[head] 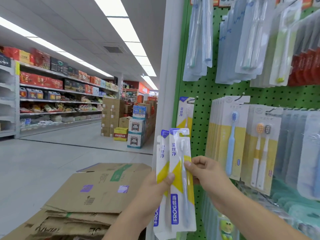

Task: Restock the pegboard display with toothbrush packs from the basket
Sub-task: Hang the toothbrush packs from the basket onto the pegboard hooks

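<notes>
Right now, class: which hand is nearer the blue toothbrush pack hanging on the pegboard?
Right. The right hand sits just left of the blue toothbrush pack; the left hand is farther left.

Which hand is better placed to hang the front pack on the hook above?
Probably the right hand: it pinches the front pack and is nearer the pegboard; the left hand holds both packs.

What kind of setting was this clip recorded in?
Almost certainly a supermarket aisle. A green pegboard carries hanging toothbrush packs, long shelves across the aisle hold packaged goods, and stock cartons are stacked on the floor under strip ceiling lights.
</notes>
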